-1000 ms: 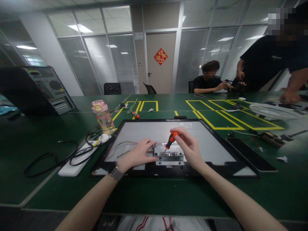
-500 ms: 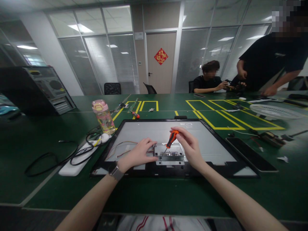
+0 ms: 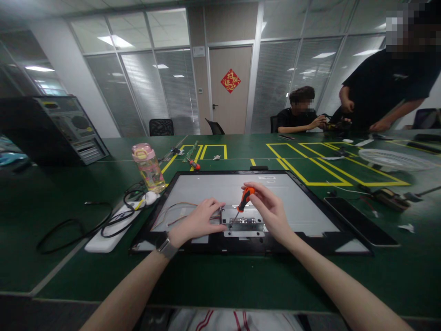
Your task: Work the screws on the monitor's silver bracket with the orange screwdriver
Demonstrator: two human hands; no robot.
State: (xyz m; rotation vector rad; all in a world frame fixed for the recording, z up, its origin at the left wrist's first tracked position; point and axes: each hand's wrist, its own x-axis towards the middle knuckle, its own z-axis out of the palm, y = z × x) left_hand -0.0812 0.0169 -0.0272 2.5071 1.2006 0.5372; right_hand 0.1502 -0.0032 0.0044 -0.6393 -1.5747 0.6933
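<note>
While the right hand (image 3: 272, 214) pinches the orange grip of a screwdriver (image 3: 243, 201) between thumb and fingertips, the thin steel shaft slants down and left until its tip meets the left end of a metal bracket (image 3: 245, 226). The left hand (image 3: 197, 221) lies nearly flat with fingers close together, holding nothing. Its fingertips rest on the panel (image 3: 299, 202) just beside the bracket, over thin wires (image 3: 172, 215).

The screwdriver looks light and stiff, and its moulded grip is the natural hold; the bare shaft would likely slip. The bracket is thin pressed sheet, rigid, probably sharp at the edges. The panel lies flat on the green table (image 3: 220, 280), directly before the person: a matt grey back in a black plastic frame. It is wide and thin, so I judge it fragile and liable to flex, best held by two opposite frame edges. The wires are soft and easy to snag.

To the left stand a clear bottle (image 3: 149, 169) with a pink lid, a looped black cable (image 3: 69, 226) and a white strip (image 3: 106, 235). A dark glossy slab (image 3: 358, 221) lies to the right. Far across the table, co-workers (image 3: 299, 117) handle small parts.
</note>
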